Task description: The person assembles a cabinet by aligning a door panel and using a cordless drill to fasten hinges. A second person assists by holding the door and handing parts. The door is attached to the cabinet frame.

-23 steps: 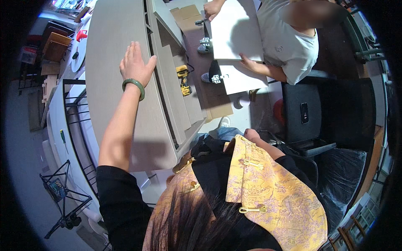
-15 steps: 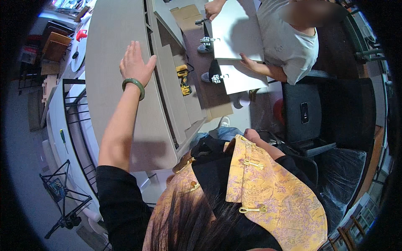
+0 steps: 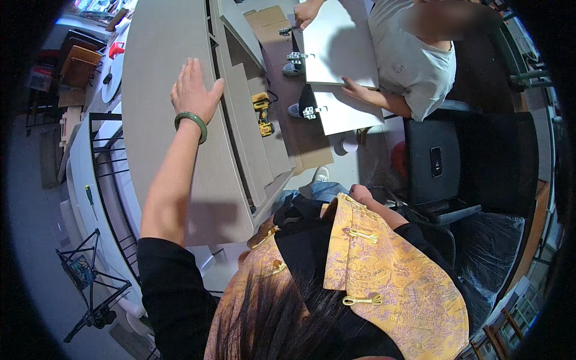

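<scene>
Not much has shifted since the earlier frames: the left hand (image 3: 193, 90) stays planted on the big grey panel (image 3: 162, 72), and the only real change is the other person nudging their white door panel (image 3: 339, 45) a bit, so the hinges along its edge sit slightly differently.

So right now the left hand lies flat, palm down, fingers spread fairly wide and holding nothing, just pressing on the top face of the grey panel near its right edge. There's a green bangle (image 3: 191, 122) on that wrist. The panel runs long from the top of the view down toward the person's chest.

The right hand (image 3: 360, 193) is down low by the yellow patterned vest (image 3: 384, 276), mostly tucked away, so I can't tell if it's open or closed.

Just right of the panel, on the brown cardboard (image 3: 306, 141) on the floor, there's a yellow drill (image 3: 263, 113). The other person's hands are both on the white panel.
</scene>
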Tool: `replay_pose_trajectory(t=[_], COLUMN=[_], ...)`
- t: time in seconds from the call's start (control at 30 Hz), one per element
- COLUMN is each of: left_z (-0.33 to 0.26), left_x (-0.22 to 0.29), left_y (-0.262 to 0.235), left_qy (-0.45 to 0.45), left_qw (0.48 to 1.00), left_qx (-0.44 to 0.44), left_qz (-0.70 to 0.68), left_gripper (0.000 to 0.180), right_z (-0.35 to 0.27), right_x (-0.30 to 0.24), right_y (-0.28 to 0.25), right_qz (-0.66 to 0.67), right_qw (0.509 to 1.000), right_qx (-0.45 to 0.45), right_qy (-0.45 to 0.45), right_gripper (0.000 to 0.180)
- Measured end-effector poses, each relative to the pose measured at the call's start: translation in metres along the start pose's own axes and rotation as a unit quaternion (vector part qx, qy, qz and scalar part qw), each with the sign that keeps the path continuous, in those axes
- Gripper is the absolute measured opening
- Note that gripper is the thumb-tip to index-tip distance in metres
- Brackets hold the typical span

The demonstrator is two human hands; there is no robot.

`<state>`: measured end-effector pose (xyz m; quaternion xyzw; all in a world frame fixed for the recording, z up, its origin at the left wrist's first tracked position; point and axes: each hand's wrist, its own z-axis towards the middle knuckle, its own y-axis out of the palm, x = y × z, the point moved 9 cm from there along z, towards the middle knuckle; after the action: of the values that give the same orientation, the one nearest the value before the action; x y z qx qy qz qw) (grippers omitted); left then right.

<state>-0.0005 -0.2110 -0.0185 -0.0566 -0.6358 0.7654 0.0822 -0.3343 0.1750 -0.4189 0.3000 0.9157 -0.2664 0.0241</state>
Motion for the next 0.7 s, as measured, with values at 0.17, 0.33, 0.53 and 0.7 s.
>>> replay_pose_trajectory(t=[0.17,0.33,0.53,0.7], left_z=[-0.001,-0.001,-0.002,-0.001], left_x=[-0.001,-0.001,0.001,0.002], left_y=[0.0,0.001,-0.002,-0.004], left_qy=[-0.001,-0.008,-0.008,-0.004], left_qw=[1.0,1.0,1.0,1.0], left_qx=[0.005,-0.007,-0.004,0.0], left_qz=[-0.003,0.0,-0.019,-0.01], left_gripper=[0.077,0.078,0.078,0.077], right_z=[-0.001,0.003,0.017,0.018], right_x=[-0.003,-0.001,-0.016,-0.047], right_y=[0.0,0.003,0.002,-0.014], right_qz=[0.001,0.011,0.007,0.051], right_qw=[1.0,1.0,0.997,0.99], right_qx=[-0.006,-0.013,0.018,0.047], right_qy=[-0.019,-0.012,-0.076,-0.127], right_gripper=[0.029,0.03,0.03,0.024])
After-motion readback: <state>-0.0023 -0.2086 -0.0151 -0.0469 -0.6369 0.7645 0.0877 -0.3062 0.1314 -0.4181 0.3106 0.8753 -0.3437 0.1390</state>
